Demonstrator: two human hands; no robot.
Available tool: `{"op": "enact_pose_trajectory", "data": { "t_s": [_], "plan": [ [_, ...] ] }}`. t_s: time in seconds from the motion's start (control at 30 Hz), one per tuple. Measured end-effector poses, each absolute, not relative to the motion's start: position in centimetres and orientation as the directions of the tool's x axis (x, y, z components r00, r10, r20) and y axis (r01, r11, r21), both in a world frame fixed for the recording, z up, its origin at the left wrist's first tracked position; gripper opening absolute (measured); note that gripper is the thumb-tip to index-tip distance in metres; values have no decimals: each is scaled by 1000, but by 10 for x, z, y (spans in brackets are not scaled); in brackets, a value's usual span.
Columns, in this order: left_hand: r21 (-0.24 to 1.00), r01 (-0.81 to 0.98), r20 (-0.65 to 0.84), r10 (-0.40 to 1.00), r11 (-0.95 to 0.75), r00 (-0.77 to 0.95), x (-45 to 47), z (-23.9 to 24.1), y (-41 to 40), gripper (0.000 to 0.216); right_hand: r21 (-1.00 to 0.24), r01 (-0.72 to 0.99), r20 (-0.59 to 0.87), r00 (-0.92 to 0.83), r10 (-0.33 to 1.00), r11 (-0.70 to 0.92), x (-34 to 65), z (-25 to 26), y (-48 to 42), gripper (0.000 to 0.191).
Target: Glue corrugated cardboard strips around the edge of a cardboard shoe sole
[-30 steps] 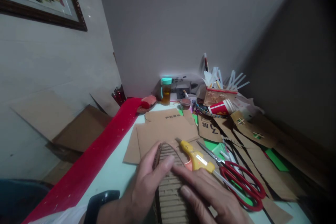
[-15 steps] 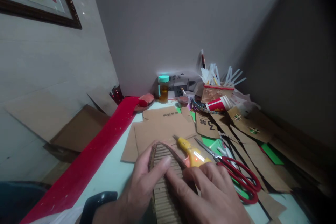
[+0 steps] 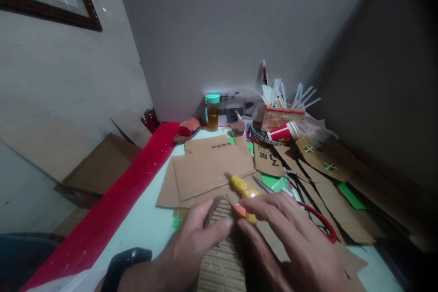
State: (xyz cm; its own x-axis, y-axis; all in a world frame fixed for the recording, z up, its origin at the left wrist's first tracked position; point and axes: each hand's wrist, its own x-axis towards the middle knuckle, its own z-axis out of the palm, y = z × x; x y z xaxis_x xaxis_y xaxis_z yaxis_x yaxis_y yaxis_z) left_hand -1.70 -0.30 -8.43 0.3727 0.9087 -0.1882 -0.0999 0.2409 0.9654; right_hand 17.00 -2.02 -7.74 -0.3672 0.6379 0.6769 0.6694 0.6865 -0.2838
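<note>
My left hand (image 3: pixel 191 246), with a black band on the wrist, holds a ridged corrugated cardboard piece (image 3: pixel 222 260) at the near edge of the table. The thumb presses on its top and the fingers lie along its left edge near the pointed tip. My right hand (image 3: pixel 294 246) hovers just right of it with its fingers stretched and spread, holding nothing. Its fingertips are over the handle of a yellow glue gun (image 3: pixel 241 186), and the hand covers part of the red-handled scissors (image 3: pixel 323 228).
Flat brown cardboard sheets (image 3: pixel 208 169) and green scraps cover the pale table (image 3: pixel 147 223). At the back stand a teal-capped jar (image 3: pixel 212 112), a red paper cup (image 3: pixel 284 133) and a box of white sticks (image 3: pixel 282 114). A red strip (image 3: pixel 116 210) runs along the left edge.
My right hand slid off the corrugated piece and spread towards the glue gun handle. The corrugated piece and my left hand shifted nearer to me. The view drifted slightly.
</note>
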Motion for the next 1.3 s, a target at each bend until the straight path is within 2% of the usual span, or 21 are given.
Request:
{"op": "enact_pose_trajectory", "data": {
  "t_s": [0.1,0.27,0.5,0.67,0.87,1.07,1.3],
  "plan": [
    [970,-9,-218,878,245,426,-14,-82,-7,32,-237,683,626,-436,647,690,174,-70,-17,27],
    [965,35,-242,832,260,499,-14,-76,-10,34,-192,696,592,-480,647,691,175,-70,-18,26],
    [972,207,-205,827,110,523,-14,-74,-8,26,-179,673,584,-514,628,717,172,-71,-19,16],
    [941,334,-227,830,52,510,-11,-71,-9,19,-172,654,652,-485,583,736,168,-75,-16,13],
    [912,408,-256,820,30,513,-9,-60,-9,23,-138,629,715,-472,516,765,167,-77,-16,13],
    [905,423,-285,799,43,529,-9,-56,-7,25,-206,637,586,-528,615,743,172,-84,-17,15],
    [904,413,-337,780,111,528,-14,-67,-4,18,-281,551,677,-466,569,786,168,-85,-5,21]
  ]
}}
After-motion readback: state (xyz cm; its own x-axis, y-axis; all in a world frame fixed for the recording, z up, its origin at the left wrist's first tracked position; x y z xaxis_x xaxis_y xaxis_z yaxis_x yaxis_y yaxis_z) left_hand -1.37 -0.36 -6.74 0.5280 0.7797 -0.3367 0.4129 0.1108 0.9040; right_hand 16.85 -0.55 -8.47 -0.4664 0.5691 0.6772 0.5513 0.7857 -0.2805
